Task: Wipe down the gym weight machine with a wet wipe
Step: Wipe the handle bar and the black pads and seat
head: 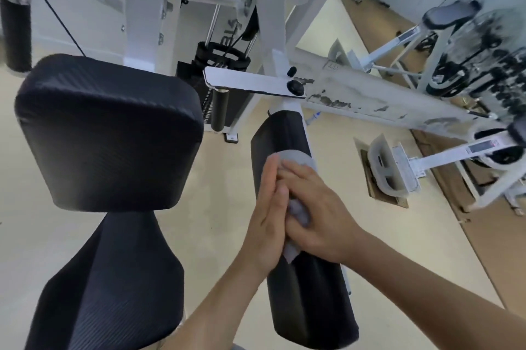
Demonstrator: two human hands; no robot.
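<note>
A long black arm pad (310,295) of the white weight machine (370,93) runs down the middle of the view. A grey-white wet wipe (299,160) lies wrapped over the pad. My left hand (267,213) presses against the pad's left side with straight fingers, touching the wipe. My right hand (318,213) lies over the wipe from the right, fingers curled round it and the pad. Much of the wipe is hidden between my hands; a corner sticks out below them.
A large black padded seat back (108,133) and seat fill the left. A black weight stack (222,70) stands behind the white frame. A scuffed white bar, footplates (390,170) and another machine lie to the right on a beige floor.
</note>
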